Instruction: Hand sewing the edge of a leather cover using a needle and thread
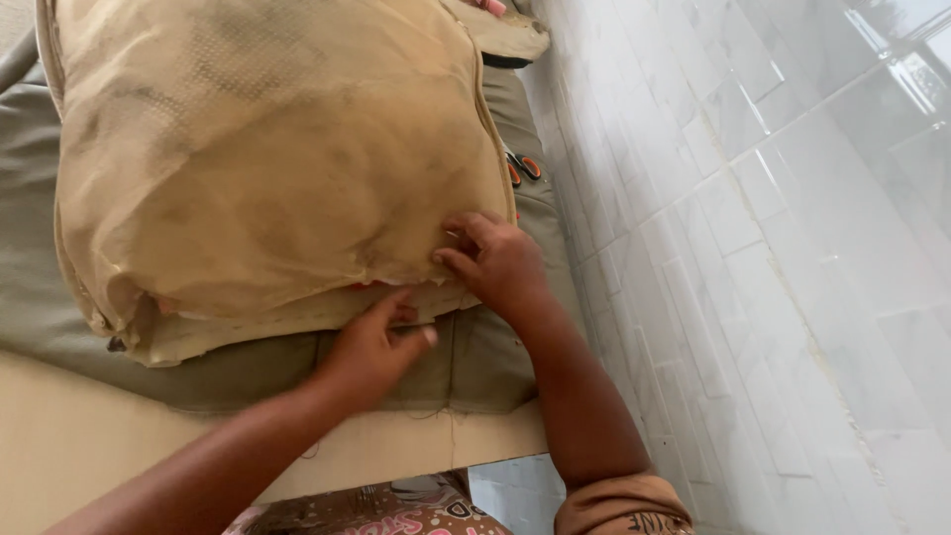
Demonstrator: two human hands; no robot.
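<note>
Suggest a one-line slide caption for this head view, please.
Left hand and right hand pinch the open edge of a tan cushion cover, scissors lying beside a white tiled wall.

Both the left hand [381,342] and right hand [495,260] pinch the tan cushion cover's [267,159] open edge.

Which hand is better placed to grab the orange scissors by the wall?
Probably the right hand: it rests on the tan cushion cover just below the orange-handled scissors. The left hand is lower, farther away.
</note>
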